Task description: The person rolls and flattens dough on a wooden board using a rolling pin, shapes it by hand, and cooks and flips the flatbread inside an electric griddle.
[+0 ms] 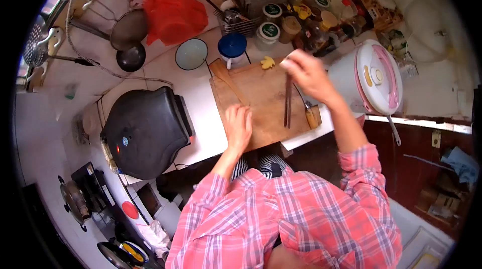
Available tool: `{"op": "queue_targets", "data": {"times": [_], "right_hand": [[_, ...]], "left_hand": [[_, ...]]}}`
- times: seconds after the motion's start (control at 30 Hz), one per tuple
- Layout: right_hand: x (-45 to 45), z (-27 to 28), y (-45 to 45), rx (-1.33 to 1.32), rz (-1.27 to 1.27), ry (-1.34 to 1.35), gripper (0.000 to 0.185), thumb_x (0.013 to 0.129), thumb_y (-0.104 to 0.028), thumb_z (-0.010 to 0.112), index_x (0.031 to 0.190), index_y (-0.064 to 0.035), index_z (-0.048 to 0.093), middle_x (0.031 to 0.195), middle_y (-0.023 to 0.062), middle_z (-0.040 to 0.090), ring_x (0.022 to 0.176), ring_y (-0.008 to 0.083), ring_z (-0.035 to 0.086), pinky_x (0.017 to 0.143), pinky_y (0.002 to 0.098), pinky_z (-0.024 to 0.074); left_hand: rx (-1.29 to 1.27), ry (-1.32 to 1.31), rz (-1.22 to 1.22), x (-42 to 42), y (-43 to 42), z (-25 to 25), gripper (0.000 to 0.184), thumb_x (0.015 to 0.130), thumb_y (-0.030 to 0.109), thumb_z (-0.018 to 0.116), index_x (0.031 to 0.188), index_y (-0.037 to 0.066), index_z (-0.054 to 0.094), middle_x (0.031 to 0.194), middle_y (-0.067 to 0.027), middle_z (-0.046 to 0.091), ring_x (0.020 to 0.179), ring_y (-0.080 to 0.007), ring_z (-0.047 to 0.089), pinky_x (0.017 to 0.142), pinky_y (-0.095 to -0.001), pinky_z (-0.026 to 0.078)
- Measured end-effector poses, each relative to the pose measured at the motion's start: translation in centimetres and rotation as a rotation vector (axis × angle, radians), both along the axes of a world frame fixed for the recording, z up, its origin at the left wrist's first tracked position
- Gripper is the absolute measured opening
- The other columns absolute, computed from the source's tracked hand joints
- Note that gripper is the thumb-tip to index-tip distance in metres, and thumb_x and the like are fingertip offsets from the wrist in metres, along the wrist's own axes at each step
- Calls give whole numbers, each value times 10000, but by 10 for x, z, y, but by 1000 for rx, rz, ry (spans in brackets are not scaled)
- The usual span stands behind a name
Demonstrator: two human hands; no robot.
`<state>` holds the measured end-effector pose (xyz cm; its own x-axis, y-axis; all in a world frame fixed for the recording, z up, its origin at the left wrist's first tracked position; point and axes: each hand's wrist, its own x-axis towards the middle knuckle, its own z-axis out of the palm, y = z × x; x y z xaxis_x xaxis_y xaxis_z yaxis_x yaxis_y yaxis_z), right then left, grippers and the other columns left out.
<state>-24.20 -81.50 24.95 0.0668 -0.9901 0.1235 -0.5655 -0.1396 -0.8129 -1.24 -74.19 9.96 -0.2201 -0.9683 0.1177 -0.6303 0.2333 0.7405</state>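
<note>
A wooden cutting board [261, 90] lies on the white counter in front of me. My left hand [238, 127] rests at the board's left front edge, its fingers near one another; whether anything is beneath them is hidden. Over the right part of the board is my right hand [307, 74], raised, with thumb and fingers pinched together; what the fingertips hold, if anything, cannot be made out. Just below it a pair of dark chopsticks [287, 103] lies lengthwise on the board. A knife with a wooden handle [312, 117] is at the right edge. Ginger [267, 62] sits at the back edge.
A black electric appliance [145, 132] stands at the left, and a white and pink cooker [374, 78] at the right. Behind the board are an enamel bowl [191, 54], a blue-lidded mug [232, 46], a utensil basket [241, 27] and several jars [268, 33].
</note>
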Motion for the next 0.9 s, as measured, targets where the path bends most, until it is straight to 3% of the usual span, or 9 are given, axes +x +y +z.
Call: {"op": "queue_targets", "data": {"times": [0.07,0.13,0.27,0.4,0.5,0.6,0.67,0.73,0.9], "right_hand": [[2,-69,4,269,15,-54,276,912,-279,602,883,-6,576,721,145,564,644,221,519,627,351,441],[6,-120,1,368,72,-48,328,898,-332,604,862,-7,577,735,174,587,650,279,545,630,385,446],[21,-191,-18,451,52,-116,347,878,-347,622,823,-6,584,717,176,599,655,300,574,624,396,447],[31,-203,-26,467,9,-44,327,848,-345,645,848,-19,652,772,187,654,722,326,632,661,406,482],[27,-205,-12,199,-196,190,313,822,-342,674,880,-35,681,861,193,681,797,349,658,727,431,521],[28,-181,35,450,-224,209,287,803,-325,702,853,-44,669,854,195,678,802,366,653,724,432,517],[36,-189,74,529,-230,201,287,769,-311,742,837,-48,649,827,189,676,793,373,652,711,436,516],[46,-196,101,500,-224,233,311,746,-308,764,842,-45,631,805,183,671,774,365,655,691,444,515],[47,-209,118,612,-351,47,260,750,-274,754,850,-50,667,802,180,670,773,356,657,693,456,514]], "left_hand": [[-122,-115,-35,-14,-17,-21,249,887,145,599,1112,37,600,1288,-168,516,1248,-364,442,1011,-469,389],[-199,-226,-200,-16,-32,-34,304,897,141,578,1186,46,574,1364,-168,442,1341,-375,335,1060,-497,346],[-101,-310,-308,-4,-35,-59,338,902,134,561,1222,26,554,1337,-181,465,1358,-382,318,1086,-476,336],[-103,-260,-279,8,-26,-49,329,879,121,580,1178,-16,568,1299,-184,503,1314,-388,383,1071,-439,368],[-109,-246,-247,9,-19,-44,282,861,108,597,1112,-19,587,1246,-188,529,1293,-396,400,1047,-448,386],[-145,-237,-172,0,-8,-41,192,843,109,615,1001,2,600,1132,-180,562,1192,-385,476,948,-446,434],[170,-182,-35,-13,2,-38,124,862,130,610,900,12,601,1034,-174,581,984,-353,560,813,-426,451],[302,-82,22,-21,6,-41,228,840,228,662,848,7,604,837,-184,606,766,-343,603,695,-434,466],[463,-54,37,-41,1,-54,275,779,251,710,779,-6,612,776,-227,643,734,-399,632,655,-461,496]]}}
